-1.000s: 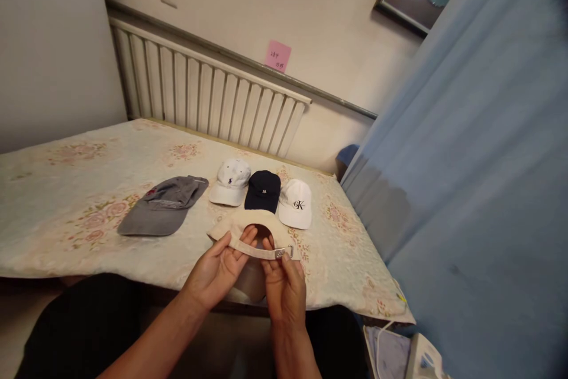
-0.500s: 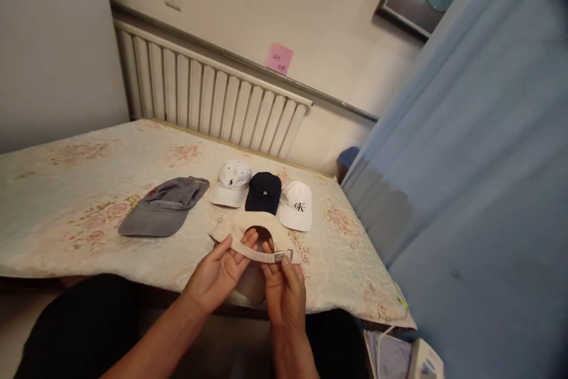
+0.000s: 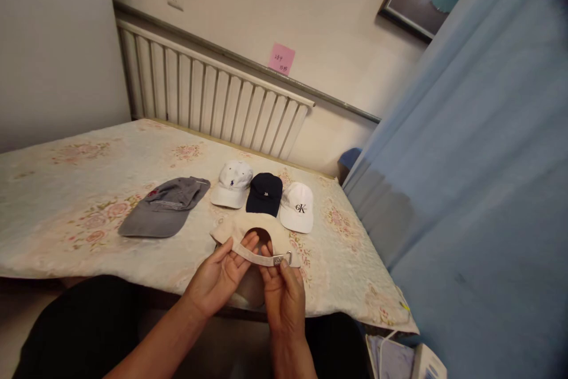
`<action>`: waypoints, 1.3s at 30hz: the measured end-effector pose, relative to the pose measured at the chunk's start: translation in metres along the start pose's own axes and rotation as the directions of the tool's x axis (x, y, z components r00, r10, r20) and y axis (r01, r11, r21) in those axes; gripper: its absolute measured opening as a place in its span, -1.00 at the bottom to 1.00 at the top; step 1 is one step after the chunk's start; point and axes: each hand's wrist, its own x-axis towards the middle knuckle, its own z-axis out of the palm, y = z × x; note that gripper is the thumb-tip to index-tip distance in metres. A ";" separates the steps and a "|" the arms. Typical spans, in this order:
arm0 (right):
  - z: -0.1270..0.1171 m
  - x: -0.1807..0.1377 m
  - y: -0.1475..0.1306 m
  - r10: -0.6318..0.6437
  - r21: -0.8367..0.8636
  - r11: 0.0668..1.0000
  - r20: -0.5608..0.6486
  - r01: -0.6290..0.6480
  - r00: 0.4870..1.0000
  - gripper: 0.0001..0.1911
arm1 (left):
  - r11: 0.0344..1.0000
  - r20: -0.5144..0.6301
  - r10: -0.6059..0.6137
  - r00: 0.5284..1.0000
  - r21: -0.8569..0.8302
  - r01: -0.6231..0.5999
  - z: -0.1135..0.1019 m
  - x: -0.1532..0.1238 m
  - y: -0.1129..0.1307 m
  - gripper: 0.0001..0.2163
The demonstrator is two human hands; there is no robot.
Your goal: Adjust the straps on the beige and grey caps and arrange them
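Note:
A beige cap (image 3: 242,226) lies at the near edge of the table with its back strap toward me. My left hand (image 3: 218,275) grips the left part of the strap, thumb on top. My right hand (image 3: 284,296) pinches the strap at its metal buckle (image 3: 279,259). Behind the beige cap stand a white cap (image 3: 232,182), a dark navy cap (image 3: 265,193) and a white cap with black letters (image 3: 297,207) in a row. A grey cap (image 3: 165,213) lies flattened to the left.
The table wears a pale floral cloth (image 3: 71,207). A white radiator (image 3: 208,95) runs along the back wall under a pink note (image 3: 281,58). A blue curtain (image 3: 479,178) hangs at the right. A white appliance (image 3: 428,364) sits low right.
The view has shifted slightly. My hands hold the strap as before, with the buckle end tilted a little lower.

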 end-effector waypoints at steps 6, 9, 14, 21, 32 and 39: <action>0.000 0.002 0.001 0.007 -0.005 1.000 -0.021 -0.007 1.000 -0.74 | 1.000 0.002 -0.011 1.000 -0.007 0.011 -0.002 0.003 -0.001 -0.54; 0.001 0.002 0.001 0.002 -0.013 1.000 -0.014 -0.003 1.000 -0.74 | 1.000 -0.002 -0.011 1.000 -0.004 0.011 -0.001 0.003 -0.002 -0.54; 0.000 0.002 0.000 -0.006 -0.025 1.000 0.004 0.007 1.000 -0.73 | 1.000 -0.011 -0.014 1.000 0.022 0.014 0.004 0.002 -0.001 -0.56; 0.001 0.000 0.001 -0.009 -0.054 0.998 0.007 0.010 1.000 -0.72 | 0.999 -0.014 -0.004 1.000 0.043 0.004 0.011 -0.002 0.002 -0.58; 0.004 -0.007 0.001 0.001 -0.061 0.998 0.001 -0.001 1.000 -0.70 | 1.000 -0.002 -0.012 1.000 0.026 0.012 0.007 -0.007 0.003 -0.57; 0.002 -0.009 0.002 0.012 -0.033 0.999 0.021 -0.011 1.000 -0.70 | 1.000 0.025 -0.002 1.000 0.012 0.001 0.002 -0.008 0.002 -0.57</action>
